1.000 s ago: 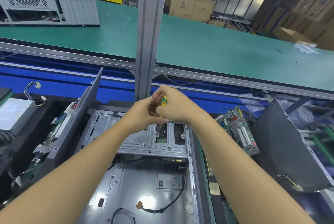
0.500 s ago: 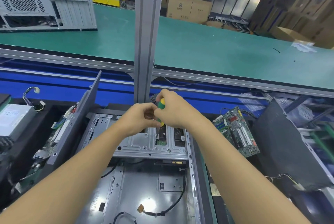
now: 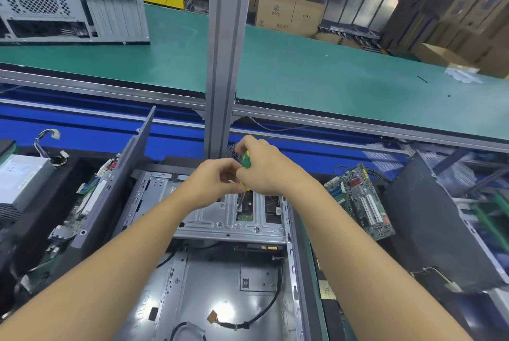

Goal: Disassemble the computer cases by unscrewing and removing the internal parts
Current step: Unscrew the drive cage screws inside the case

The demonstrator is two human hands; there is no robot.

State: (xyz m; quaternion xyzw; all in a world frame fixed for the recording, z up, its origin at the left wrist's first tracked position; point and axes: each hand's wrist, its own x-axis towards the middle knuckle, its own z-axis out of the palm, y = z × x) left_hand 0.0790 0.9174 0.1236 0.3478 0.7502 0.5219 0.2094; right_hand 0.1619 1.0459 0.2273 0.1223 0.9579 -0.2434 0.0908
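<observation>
2 hands are working: right hand (image 3: 271, 168) gripping the screwdriver (image 3: 246, 161), left hand (image 3: 213, 179) curling beside it, hold unclear. I am judging the metal bracket (image 3: 220, 221) stiff, liftable by its rim.

A long green bench top (image 3: 316, 76) spans the room, its near edge lined by a grey metal rail (image 3: 358, 127) above a blue band (image 3: 68, 123). A metal post (image 3: 228, 37) rises from that edge. Cardboard boxes (image 3: 286, 14) stand beyond the far edge.
</observation>
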